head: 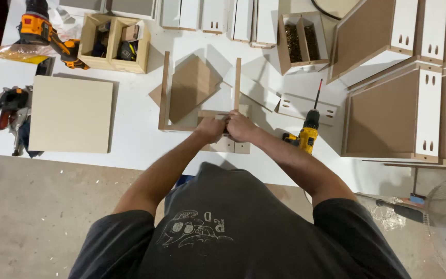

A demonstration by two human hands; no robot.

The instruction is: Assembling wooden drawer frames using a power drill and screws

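Both hands meet at the near edge of a white workbench (135, 144). The left hand (210, 129) and the right hand (241, 126) are closed side by side around a small wooden panel piece (229, 111); how tightly they hold it cannot be told. This piece sits at the front of an open-fronted wooden drawer frame (165, 88) that lies flat on the bench. Just to the right lies a yellow cordless drill (308, 134). Further left rests a plain beige square board (70, 113). Finished white-fronted drawers (388, 116) are stacked at the far right.
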